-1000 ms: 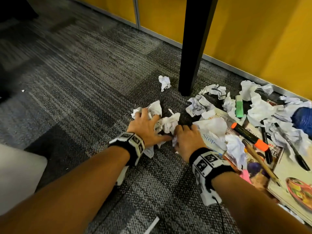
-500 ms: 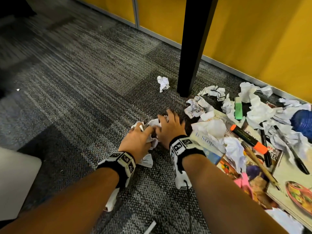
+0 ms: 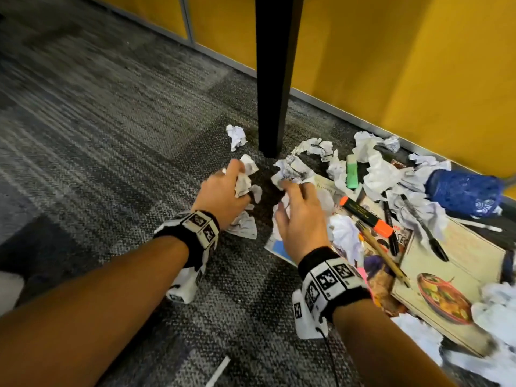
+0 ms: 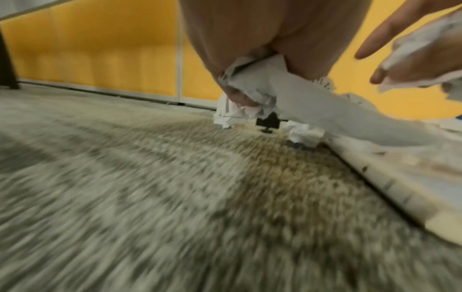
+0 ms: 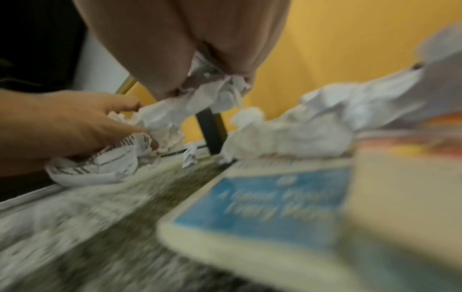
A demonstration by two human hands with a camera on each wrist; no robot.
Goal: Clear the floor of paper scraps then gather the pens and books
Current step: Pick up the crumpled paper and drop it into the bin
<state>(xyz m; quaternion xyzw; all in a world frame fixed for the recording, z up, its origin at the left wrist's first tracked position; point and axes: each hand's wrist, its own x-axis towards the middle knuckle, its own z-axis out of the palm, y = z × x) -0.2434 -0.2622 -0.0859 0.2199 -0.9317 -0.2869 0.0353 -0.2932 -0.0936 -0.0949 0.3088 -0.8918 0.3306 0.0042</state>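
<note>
Both hands are low over the grey carpet in front of a black table leg. My left hand (image 3: 236, 180) grips a bunch of crumpled paper scraps (image 3: 247, 181); the left wrist view shows the paper (image 4: 252, 87) bunched under its fingers. My right hand (image 3: 296, 194) hovers over the edge of a blue-covered book (image 3: 277, 244) and holds crumpled paper (image 5: 212, 94) against its palm. More scraps (image 3: 290, 169) lie just ahead. An orange highlighter (image 3: 365, 216), a green highlighter (image 3: 351, 173), black pens (image 3: 424, 227) and a pencil (image 3: 382, 252) lie on the books to the right.
The black table leg (image 3: 275, 79) stands just beyond the hands, with a lone scrap (image 3: 236, 136) to its left. A yellow panel wall (image 3: 391, 65) runs along the back. A blue knitted object (image 3: 466, 191) and a cookbook (image 3: 460, 255) lie at the right.
Both hands have moved forward toward the table leg and parted. The left still carries its bunch of scraps; the right has shifted right over the blue book's edge.
</note>
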